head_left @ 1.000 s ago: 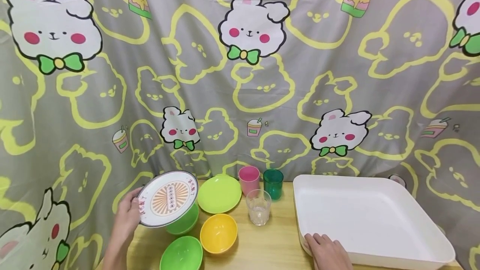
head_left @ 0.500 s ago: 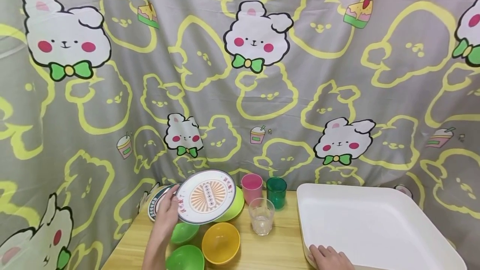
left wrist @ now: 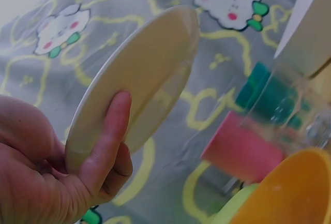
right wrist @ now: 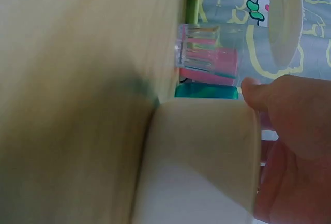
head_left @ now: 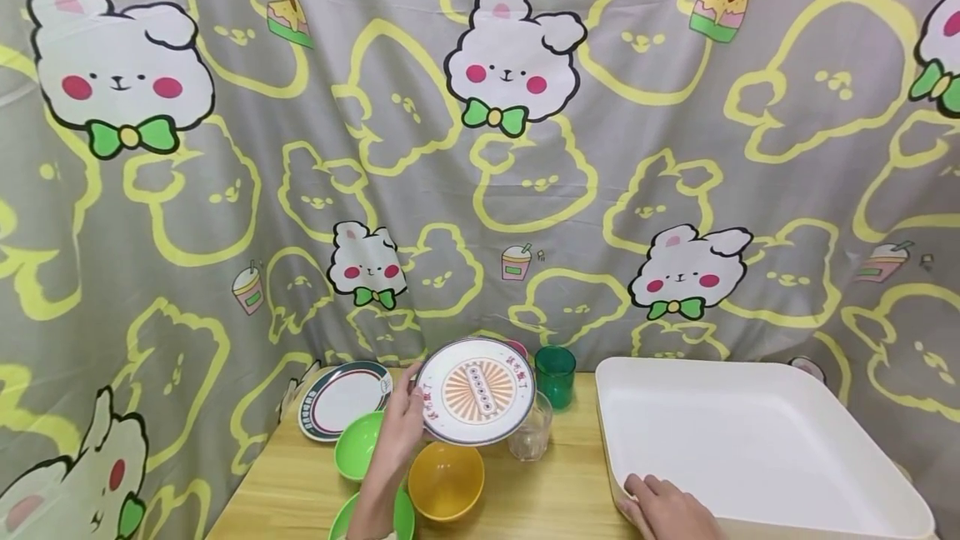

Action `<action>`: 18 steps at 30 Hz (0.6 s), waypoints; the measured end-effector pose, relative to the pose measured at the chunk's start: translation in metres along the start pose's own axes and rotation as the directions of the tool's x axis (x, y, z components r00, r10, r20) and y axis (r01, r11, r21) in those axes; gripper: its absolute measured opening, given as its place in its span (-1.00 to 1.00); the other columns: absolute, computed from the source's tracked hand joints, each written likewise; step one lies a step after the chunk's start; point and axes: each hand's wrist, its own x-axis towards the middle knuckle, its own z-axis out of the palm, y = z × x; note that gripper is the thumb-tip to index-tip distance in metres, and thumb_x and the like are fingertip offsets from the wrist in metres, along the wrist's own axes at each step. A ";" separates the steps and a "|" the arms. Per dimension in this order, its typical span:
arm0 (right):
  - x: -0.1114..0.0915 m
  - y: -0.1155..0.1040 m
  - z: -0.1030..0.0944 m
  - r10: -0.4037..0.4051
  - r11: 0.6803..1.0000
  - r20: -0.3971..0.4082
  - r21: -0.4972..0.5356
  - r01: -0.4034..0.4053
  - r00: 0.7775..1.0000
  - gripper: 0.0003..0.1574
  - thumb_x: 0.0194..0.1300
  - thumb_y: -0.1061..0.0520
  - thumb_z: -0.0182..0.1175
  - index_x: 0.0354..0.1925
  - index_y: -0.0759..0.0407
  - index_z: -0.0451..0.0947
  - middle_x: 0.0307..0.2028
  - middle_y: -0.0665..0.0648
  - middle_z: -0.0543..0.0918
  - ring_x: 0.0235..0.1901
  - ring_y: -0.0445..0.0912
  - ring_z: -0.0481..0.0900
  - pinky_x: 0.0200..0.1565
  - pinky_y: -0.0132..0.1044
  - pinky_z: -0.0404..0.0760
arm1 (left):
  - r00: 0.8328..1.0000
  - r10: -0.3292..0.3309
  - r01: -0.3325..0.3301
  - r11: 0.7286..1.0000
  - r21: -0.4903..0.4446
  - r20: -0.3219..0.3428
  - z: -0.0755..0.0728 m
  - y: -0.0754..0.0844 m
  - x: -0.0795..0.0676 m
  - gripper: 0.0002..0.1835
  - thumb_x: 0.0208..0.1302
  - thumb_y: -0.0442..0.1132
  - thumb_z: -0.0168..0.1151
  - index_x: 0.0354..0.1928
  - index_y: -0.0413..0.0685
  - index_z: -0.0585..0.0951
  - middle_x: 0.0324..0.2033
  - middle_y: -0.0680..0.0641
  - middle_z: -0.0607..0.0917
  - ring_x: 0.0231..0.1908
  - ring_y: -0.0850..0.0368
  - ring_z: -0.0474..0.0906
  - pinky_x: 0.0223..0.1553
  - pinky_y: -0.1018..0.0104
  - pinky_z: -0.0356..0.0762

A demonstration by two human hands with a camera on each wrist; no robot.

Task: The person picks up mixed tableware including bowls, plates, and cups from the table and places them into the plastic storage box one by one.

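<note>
My left hand [head_left: 405,417] holds a white plate [head_left: 476,390] by its left edge, raised above the table and tilted. The plate bears an orange sunburst and red lettering. Its pale underside shows in the left wrist view, with fingers [left wrist: 120,111] pressed along it. Behind and below it stand a clear glass [head_left: 531,436], partly covered, and a pink cup [left wrist: 243,149], mostly hidden in the head view. My right hand [head_left: 670,510] grips the near left rim of a large white tray [head_left: 735,440]. In the right wrist view it lies over the wall.
A teal cup [head_left: 555,377] stands left of the tray. On the left are a dark-rimmed plate [head_left: 348,400], two green bowls [head_left: 356,444] and a yellow-orange bowl [head_left: 447,486]. A patterned curtain [head_left: 480,182] hangs behind the wooden table [head_left: 551,490].
My left hand has carried the white plate rightward, from over the green bowls to in front of the cups. The dark-rimmed plate is now uncovered; the yellow-green plate is hidden. My right hand stays on the tray.
</note>
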 end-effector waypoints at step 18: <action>0.031 -0.008 -0.052 -0.017 0.983 -0.065 0.182 0.028 0.998 -0.43 0.52 -0.31 0.07 0.20 0.02 0.55 0.00 0.07 0.67 -0.07 0.00 0.69 -0.03 0.08 0.70 | 0.994 -0.015 0.028 0.992 -0.125 0.107 0.023 -0.007 -0.005 -0.48 0.64 -0.39 -0.33 0.55 -0.27 0.06 0.15 -0.44 0.43 -0.44 0.06 0.60 -0.52 0.08 0.73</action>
